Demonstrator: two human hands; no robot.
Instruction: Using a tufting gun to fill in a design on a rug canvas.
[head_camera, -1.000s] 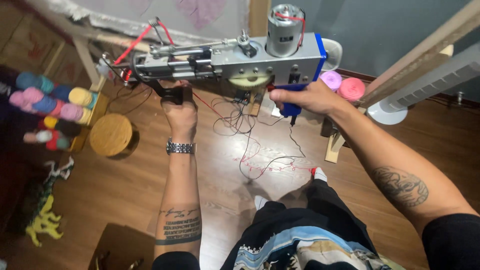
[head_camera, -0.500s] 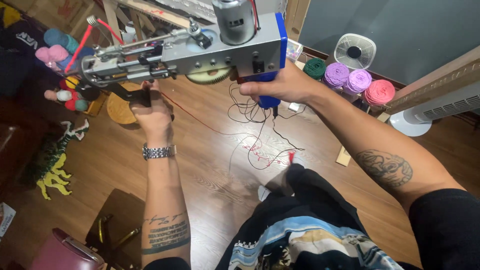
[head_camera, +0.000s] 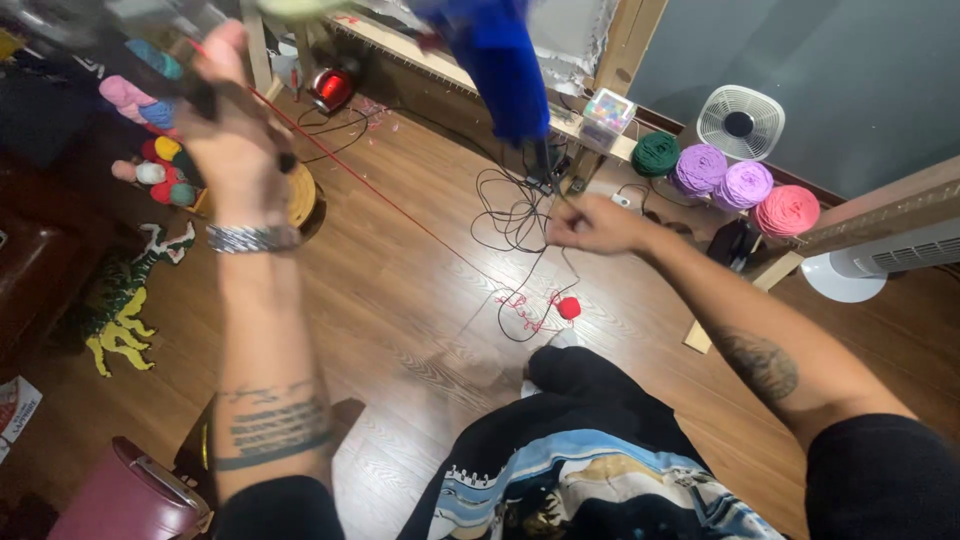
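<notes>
My left hand (head_camera: 235, 140) is raised at the upper left, blurred, shut on the dark front grip of a tufting gun (head_camera: 150, 30) that runs off the top edge. The gun's blue rear handle (head_camera: 495, 65) hangs free at top centre. My right hand (head_camera: 590, 225) is lower, over the floor, with its fingers pinched together on the black cord (head_camera: 548, 175) that drops from the blue handle. A red yarn strand (head_camera: 400, 210) runs from the gun down to a small red yarn ball (head_camera: 568, 307) on the wooden floor.
Green, purple and pink yarn cones (head_camera: 720, 185) and a white fan (head_camera: 740, 122) stand at the back right by a wooden frame (head_camera: 620, 60). Coloured yarn balls (head_camera: 150, 170), a round wooden stool (head_camera: 300, 195), a yellow-green rug piece (head_camera: 120, 320) and a maroon seat (head_camera: 130, 495) are at the left.
My right hand has let go of the blue handle and dropped to the cord. The left hand has swung the gun upward, out of the top of the view.
</notes>
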